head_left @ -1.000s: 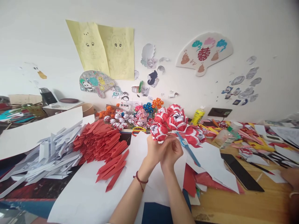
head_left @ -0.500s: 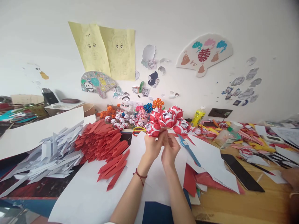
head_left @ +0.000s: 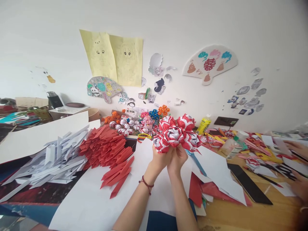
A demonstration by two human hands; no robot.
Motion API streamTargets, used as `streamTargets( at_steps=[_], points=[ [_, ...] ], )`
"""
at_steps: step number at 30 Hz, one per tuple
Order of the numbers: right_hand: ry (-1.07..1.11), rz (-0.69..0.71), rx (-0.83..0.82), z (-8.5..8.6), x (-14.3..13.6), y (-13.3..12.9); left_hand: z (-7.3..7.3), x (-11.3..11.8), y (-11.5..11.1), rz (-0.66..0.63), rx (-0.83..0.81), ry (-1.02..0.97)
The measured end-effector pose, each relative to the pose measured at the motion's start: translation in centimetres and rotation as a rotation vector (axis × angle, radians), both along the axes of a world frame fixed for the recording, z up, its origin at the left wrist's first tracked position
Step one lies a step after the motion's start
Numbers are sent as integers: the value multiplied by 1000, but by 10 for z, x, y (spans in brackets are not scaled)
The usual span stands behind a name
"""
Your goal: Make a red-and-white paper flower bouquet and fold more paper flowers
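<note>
Just over the white paper sheet (head_left: 141, 163), I hold a bunch of red-and-white paper flowers (head_left: 173, 136) in front of me, the blooms tilted toward me. My left hand (head_left: 160, 159) is closed around the bunch just under the blooms. Against it, my right hand (head_left: 178, 159) has its fingers bent in at the base of the flowers. The stems are hidden by the hands and blooms. Folded red paper pieces (head_left: 106, 147) lie in a heap to the left, with several loose ones nearer me. A pile of folded white paper strips (head_left: 55, 157) is farther left.
Smaller paper flowers (head_left: 126, 126) and a yellow bottle (head_left: 204, 124) stand behind. On the right are a blue tool (head_left: 199, 165), a clear bottle (head_left: 233, 146), a black flat bar (head_left: 250, 184) and paper scraps. Another person's hands (head_left: 298, 150) work at the right edge.
The flower bunch has come slightly lower and tipped, so its blooms face me more. My view has shifted up a little. The other person's hands have come further into view.
</note>
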State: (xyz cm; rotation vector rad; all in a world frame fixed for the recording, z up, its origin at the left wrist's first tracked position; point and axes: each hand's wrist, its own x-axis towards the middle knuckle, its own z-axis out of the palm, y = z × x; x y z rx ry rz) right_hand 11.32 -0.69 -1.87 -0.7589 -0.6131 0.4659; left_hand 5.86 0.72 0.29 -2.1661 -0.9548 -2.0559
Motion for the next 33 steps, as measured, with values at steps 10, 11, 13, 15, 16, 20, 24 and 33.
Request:
streamTargets(
  at_steps=[10,11,13,15,16,20,24,33],
  points=[
    [-317,325,-11,13,37,-1,9,-27,20,-184,-75,34],
    [-350,361,8,16,44,-4,8,-28,23,-202,-85,39],
    [-376,446,76,26,54,-11,6,-28,26,-243,-91,43],
    [-388,521,119,39,60,-17,4,-27,29,-271,-81,38],
    [-395,528,125,45,61,-20,4,-26,30,-277,-77,35],
    [-370,447,100,55,55,-25,2,-24,32,-229,-93,17],
    [-383,234,105,51,41,-29,-1,-22,34,-72,-105,52],
    [-514,48,-26,53,22,-40,-9,-21,29,154,-99,282]
  ],
)
